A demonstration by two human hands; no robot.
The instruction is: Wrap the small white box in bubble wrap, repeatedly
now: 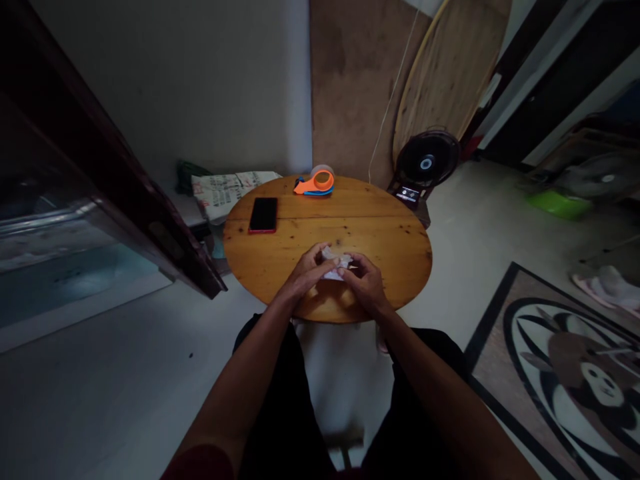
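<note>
A small white crumpled piece (330, 256), which looks like paper or thin plastic wrap, is held between both hands just above the near part of the round wooden table (350, 220). My left hand (311, 268) grips its left side, thumb laid across the front. My right hand (365, 279) pinches its right side with thumb and fingers. Whether anything is inside the white piece is hidden by the fingers. Beyond the hands, an orange and blue tape dispenser (316, 183) with a roll of tape stands at the table's far edge.
A phone (263, 215) with a red edge lies on the table's left. A printed sack (220, 193) is behind it. A black fan (426, 162) stands past the right edge. Left is a dark door edge (165, 227); a panda rug (575, 360) lies right.
</note>
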